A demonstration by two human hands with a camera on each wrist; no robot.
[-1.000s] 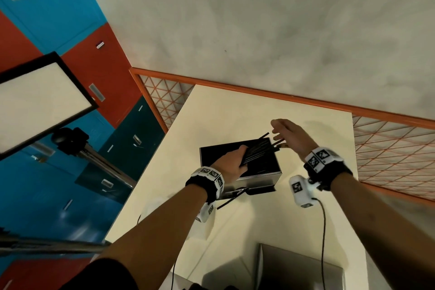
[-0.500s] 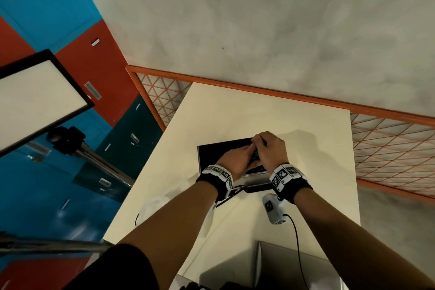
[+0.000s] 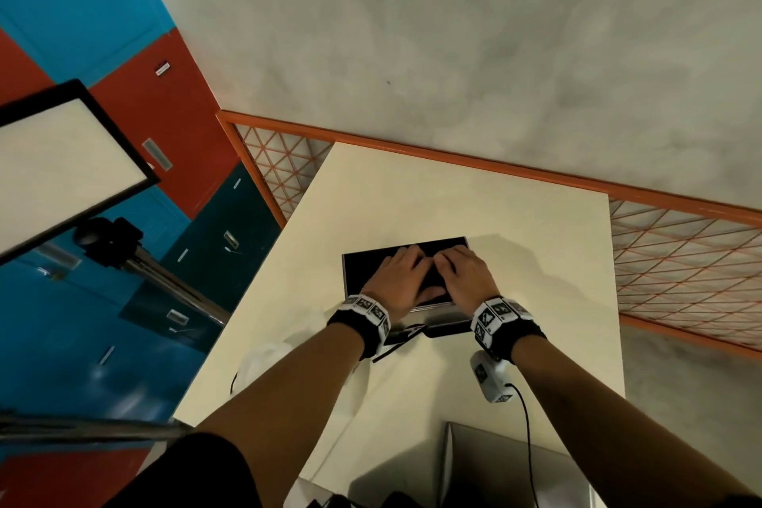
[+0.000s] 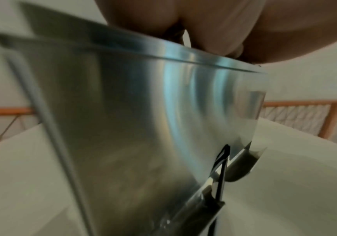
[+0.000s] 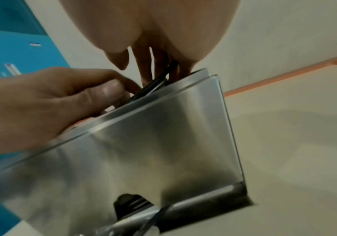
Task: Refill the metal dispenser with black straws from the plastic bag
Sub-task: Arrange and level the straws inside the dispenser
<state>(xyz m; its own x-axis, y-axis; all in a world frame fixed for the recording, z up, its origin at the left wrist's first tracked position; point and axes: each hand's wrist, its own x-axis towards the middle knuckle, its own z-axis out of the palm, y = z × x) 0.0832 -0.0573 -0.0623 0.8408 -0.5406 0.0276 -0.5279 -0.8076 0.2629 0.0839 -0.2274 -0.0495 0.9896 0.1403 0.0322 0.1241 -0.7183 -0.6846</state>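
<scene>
The metal dispenser (image 3: 441, 320) stands in the middle of the cream table (image 3: 412, 198), its top open and dark. Both hands lie over that opening. My left hand (image 3: 396, 280) curls its fingers and thumb round a bunch of black straws (image 5: 155, 84) at the rim. My right hand (image 3: 462, 280) points its straight fingers (image 5: 143, 67) down into the box against the straws' right end. In the wrist views the dispenser (image 4: 143, 111) (image 5: 153, 151) shows its shiny front, with a loose straw (image 4: 222, 175) at the bottom slot. The plastic bag (image 3: 264, 359) lies pale at the table's left edge.
A grey flat case (image 3: 495, 466) sits at the table's near edge. An orange mesh fence (image 3: 680, 260) runs behind and right of the table. A tripod with a light panel (image 3: 62, 161) and blue and red lockers stand to the left.
My right hand came in from the right and joined the left on the straw bunch. Both hands then lowered the straws into the dispenser's open top.
</scene>
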